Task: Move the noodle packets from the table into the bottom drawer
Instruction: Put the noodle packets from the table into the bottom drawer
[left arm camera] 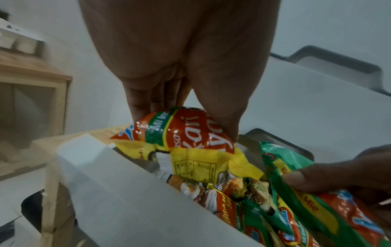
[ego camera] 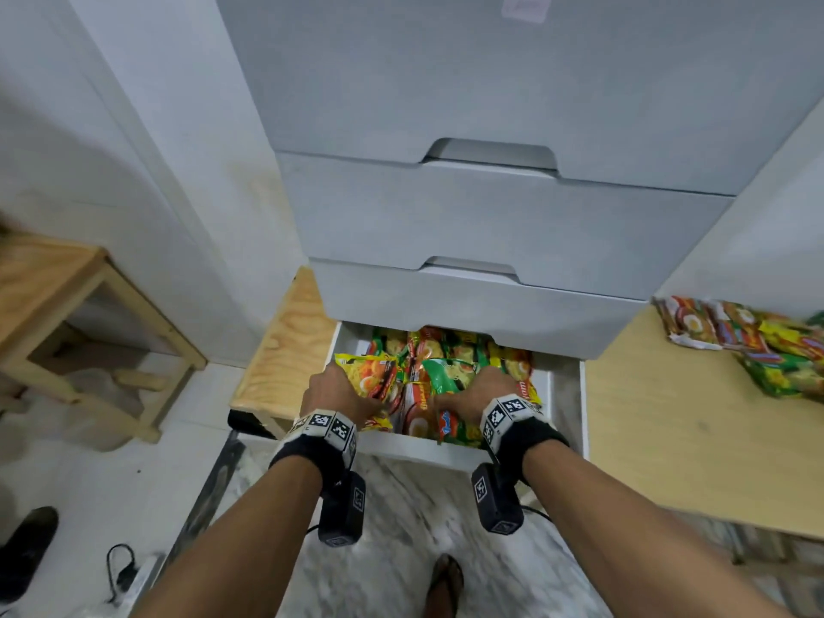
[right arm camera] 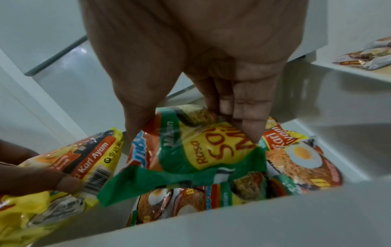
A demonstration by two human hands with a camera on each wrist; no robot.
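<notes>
The white bottom drawer (ego camera: pixel 428 448) stands pulled out, with several noodle packets (ego camera: pixel 450 350) lying in it. My left hand (ego camera: pixel 341 390) pinches a yellow packet (left arm camera: pixel 190 143) between thumb and fingers over the drawer's left side. My right hand (ego camera: pixel 484 394) pinches a green packet (right arm camera: pixel 201 150) the same way, just right of the yellow one (right arm camera: pixel 63 167). Both packets hang just above the pile inside. More packets (ego camera: pixel 753 341) lie in a heap on the wooden table (ego camera: pixel 669 430) to the right.
Two shut grey drawers (ego camera: pixel 468 216) sit above the open one. A plywood board (ego camera: pixel 285 350) leans left of the drawer, and a wooden stool (ego camera: pixel 67 305) stands further left. A cable (ego camera: pixel 120 568) and a dark shoe (ego camera: pixel 26 541) lie on the marble floor.
</notes>
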